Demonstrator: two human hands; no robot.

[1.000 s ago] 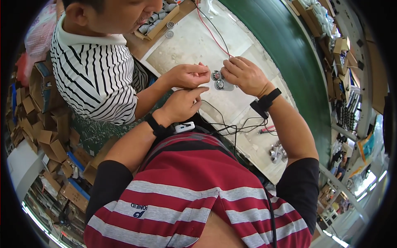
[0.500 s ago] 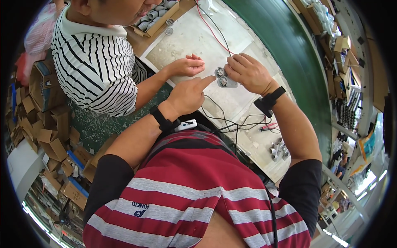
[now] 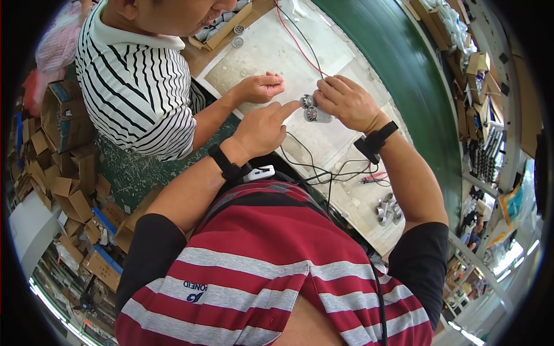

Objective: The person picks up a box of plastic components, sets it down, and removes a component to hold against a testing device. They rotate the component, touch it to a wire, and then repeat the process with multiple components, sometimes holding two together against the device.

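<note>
My right hand (image 3: 350,105) is closed at a grey fitting with two round, finned silver ends (image 3: 312,111), just above the white worktop (image 3: 242,66). A red lead (image 3: 294,43) and a black lead (image 3: 309,45) run down from the far edge to the fingers of this hand, and their ends are hidden there. My left hand (image 3: 264,127) comes in from the left, index finger stretched to the fitting's near side, the other fingers curled. Nothing shows in its grip. A co-worker's hand (image 3: 262,87), loosely curled, hovers just beyond my left hand.
Black cables (image 3: 329,173) cross the near worktop, with a red-handled clip (image 3: 374,177) and several grey round parts (image 3: 390,209) to the right. A box of grey fittings (image 3: 222,29) stands far left. A green belt (image 3: 398,69) runs along the right; cardboard boxes (image 3: 72,199) lie left.
The co-worker has leaned slightly to the right and nearer. My left index finger has shifted very little at the fitting, and my right hand stays in place.
</note>
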